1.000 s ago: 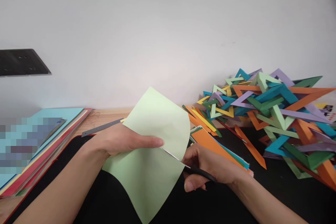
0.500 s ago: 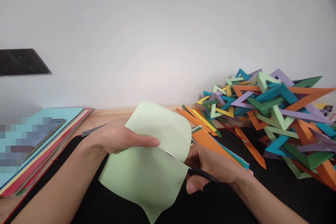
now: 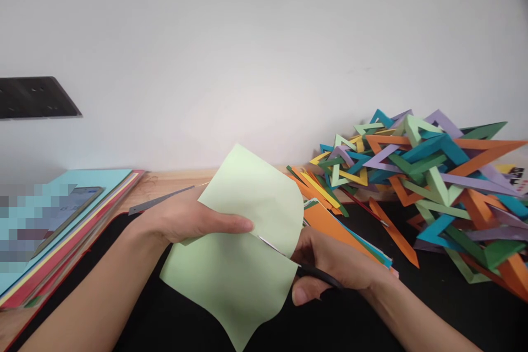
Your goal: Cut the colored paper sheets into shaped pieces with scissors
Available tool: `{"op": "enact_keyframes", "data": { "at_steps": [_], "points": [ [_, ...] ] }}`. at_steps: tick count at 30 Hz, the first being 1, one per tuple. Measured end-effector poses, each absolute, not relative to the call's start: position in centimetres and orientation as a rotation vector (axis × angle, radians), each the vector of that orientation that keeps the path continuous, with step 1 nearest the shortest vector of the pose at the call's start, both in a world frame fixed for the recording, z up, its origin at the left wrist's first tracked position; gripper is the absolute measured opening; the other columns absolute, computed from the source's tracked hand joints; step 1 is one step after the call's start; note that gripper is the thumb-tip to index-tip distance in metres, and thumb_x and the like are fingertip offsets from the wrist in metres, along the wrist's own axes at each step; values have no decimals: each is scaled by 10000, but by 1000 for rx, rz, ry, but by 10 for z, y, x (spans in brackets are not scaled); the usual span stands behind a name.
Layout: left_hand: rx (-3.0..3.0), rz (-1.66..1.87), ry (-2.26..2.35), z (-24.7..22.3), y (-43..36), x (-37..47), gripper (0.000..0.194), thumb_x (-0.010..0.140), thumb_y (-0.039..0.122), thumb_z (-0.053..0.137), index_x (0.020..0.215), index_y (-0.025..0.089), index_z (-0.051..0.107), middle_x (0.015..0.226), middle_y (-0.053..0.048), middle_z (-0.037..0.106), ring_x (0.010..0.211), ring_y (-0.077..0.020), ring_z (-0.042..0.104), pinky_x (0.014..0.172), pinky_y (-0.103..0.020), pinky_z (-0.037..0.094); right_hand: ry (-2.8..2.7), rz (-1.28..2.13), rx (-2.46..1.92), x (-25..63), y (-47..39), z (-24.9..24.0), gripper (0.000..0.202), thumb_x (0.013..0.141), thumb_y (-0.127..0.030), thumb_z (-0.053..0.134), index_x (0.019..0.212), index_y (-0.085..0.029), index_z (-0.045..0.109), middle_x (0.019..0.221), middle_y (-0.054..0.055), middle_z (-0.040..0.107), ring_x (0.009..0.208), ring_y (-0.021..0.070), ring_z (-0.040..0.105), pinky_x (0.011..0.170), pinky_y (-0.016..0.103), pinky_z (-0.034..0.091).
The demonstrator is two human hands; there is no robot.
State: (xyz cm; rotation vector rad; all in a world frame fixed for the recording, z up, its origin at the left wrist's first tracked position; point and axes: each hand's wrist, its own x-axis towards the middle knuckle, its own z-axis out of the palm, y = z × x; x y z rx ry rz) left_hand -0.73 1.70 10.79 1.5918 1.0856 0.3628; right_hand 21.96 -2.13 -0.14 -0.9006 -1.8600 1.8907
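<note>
My left hand (image 3: 192, 220) pinches a pale green paper sheet (image 3: 235, 269); my right hand (image 3: 330, 256) grips black-handled metal scissors (image 3: 312, 272) mid-cut

At 8 o'clock, mosaic blocks mask much of a phone (image 3: 87, 198) from us; at 9 o'clock, the frame crops a black wall socket (image 3: 35, 97). A pale green sheet (image 3: 231, 280) hides from us the left hand's (image 3: 185, 217) fingers and part of the scissors (image 3: 317, 273). At 3 o'clock, the edge clips folded paper stars (image 3: 437, 147) and a printed item (image 3: 516, 177), its lettering illegible to us.
</note>
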Motion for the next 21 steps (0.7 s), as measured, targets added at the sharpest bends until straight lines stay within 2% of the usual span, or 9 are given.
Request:
{"op": "enact_keyframes", "data": {
  "at_steps": [3,7,15,18,21],
  "points": [
    [1612,373,1063,107,17,-7,324,697,242,751,1015,240,683,999,10,734,961,-243,664,717,-278,547,-1701,1982,-873,218,-21,1,407,565,-456,822,711,-120,644,552,-59,484,467,44,351,435,174,299],
    [1589,376,1047,105,17,-8,347,701,252,750,1040,247,677,1017,10,733,962,-242,665,715,-274,539,-1674,1981,-868,218,-21,4,356,560,-401,837,649,-119,638,473,-81,427,424,31,316,405,168,266],
    [1569,334,995,108,17,-9,543,727,248,716,1244,251,549,1107,-40,703,1029,-268,638,800,-339,526,-1645,1992,-922,218,-22,2,336,534,-352,856,676,-120,658,484,-62,498,397,32,378,368,156,268],
    [1592,330,1034,107,17,-9,537,716,265,728,1226,244,562,1069,-42,714,1036,-281,634,806,-355,527,-1626,2003,-930,217,-21,2,328,540,-343,853,667,-114,656,496,-54,518,388,28,390,362,150,280],
    [1610,342,1056,107,17,-9,424,712,275,736,1122,239,633,1038,-25,726,990,-265,654,763,-323,539,-1618,2011,-926,218,-21,1,322,543,-335,853,675,-111,664,503,-49,526,398,31,408,366,143,299]
  ]
}}
